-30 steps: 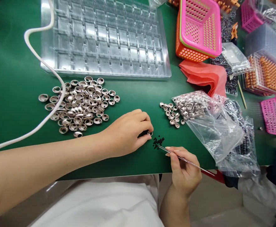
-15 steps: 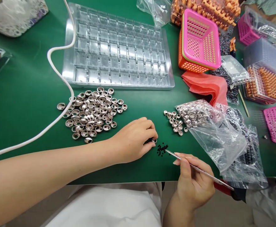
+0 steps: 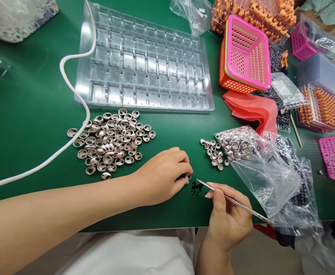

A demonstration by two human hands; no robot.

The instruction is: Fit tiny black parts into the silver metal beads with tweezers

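Between the fingertips of my left hand [image 3: 167, 175] is a small silver metal ring-shaped part [image 3: 188, 176], held close to the green table top. My right hand [image 3: 230, 217] grips slim metal tweezers [image 3: 233, 199] like a pen. Their tip points left, just short of the silver part; whether it carries a tiny black piece is too small to tell. Below the tip lies a little heap of tiny black pieces [image 3: 196, 188]. Left of my hands spreads a large pile of silver hollow parts [image 3: 113, 141]. A smaller group of silver parts [image 3: 213, 152] lies to the right.
A clear compartment tray [image 3: 144, 63] lies behind the pile. A white cable [image 3: 75, 89] crosses the left side. Stacked plastic baskets [image 3: 247, 53], a red cloth [image 3: 252, 109] and a plastic bag of silver parts [image 3: 259, 164] stand on the right. The table's front edge runs near my body.
The tweezers' tip has moved from the black heap up and left toward the silver part. My right hand has shifted left with them. My left hand still holds the part.
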